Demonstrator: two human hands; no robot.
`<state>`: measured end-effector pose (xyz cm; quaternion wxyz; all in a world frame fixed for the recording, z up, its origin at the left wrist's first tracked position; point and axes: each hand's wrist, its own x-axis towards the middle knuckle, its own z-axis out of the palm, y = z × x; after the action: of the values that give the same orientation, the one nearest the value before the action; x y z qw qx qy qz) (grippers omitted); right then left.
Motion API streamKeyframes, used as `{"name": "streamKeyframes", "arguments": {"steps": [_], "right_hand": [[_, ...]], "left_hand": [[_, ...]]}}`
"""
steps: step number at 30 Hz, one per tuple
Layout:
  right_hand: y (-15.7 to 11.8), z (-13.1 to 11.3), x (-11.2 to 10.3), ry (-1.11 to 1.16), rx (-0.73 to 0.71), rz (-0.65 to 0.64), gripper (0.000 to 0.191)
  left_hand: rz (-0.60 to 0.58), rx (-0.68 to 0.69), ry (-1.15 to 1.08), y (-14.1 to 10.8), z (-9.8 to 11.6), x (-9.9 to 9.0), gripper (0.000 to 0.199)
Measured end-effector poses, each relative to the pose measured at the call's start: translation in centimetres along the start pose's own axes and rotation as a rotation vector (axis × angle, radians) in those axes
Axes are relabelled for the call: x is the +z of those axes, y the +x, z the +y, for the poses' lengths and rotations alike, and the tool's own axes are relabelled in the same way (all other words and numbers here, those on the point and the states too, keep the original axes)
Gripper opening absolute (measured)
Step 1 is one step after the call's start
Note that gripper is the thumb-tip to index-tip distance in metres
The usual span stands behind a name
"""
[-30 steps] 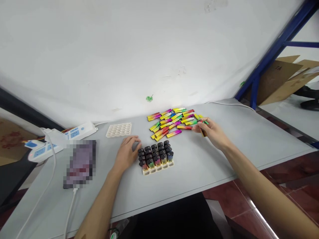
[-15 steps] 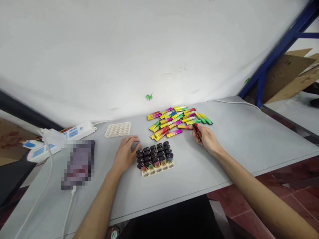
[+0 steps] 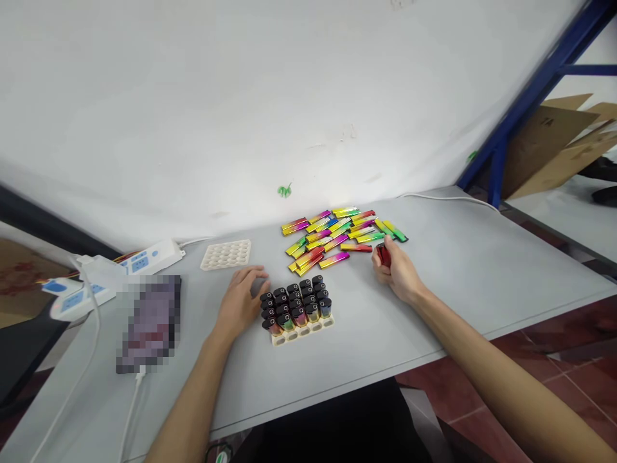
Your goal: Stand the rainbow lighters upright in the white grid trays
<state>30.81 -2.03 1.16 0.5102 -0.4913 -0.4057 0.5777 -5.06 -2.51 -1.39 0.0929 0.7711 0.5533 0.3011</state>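
My left hand rests on the table just left of a cream holder, fingers bent loosely and apart, holding nothing. Black-topped, coloured flat sticks stand upright in several rows of that holder, and its front row of slots is bare. My right hand is closed around a shiny dark red stick, mostly covered by the fingers, with the thumb on top. Beyond it lies a loose pile of shiny flat sticks in yellow, pink, green, red and blue; their exact kind I cannot make out.
A second cream slotted holder lies behind my left hand. White power strips, cables and a pixelated flat device are at the left. The white wall bounds the grey table; cardboard boxes stand right.
My right hand has drawn slightly back from the pile and turned, its thumb now raised over the dark red stick. My left hand stays beside the holder. The view has shifted slightly.
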Motion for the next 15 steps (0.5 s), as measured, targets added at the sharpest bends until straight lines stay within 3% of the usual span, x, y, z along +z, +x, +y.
{"name": "streamKeyframes", "arguments": {"steps": [9, 15], "right_hand": [[0.05, 0.05, 0.17, 0.005, 0.011, 0.081, 0.045], [-0.09, -0.11, 0.29, 0.025, 0.017, 0.079, 0.055]], "left_hand": [[-0.015, -0.002, -0.015, 0.02, 0.27, -0.18, 0.016], [-0.020, -0.016, -0.016, 0.02, 0.27, -0.19, 0.016]]}}
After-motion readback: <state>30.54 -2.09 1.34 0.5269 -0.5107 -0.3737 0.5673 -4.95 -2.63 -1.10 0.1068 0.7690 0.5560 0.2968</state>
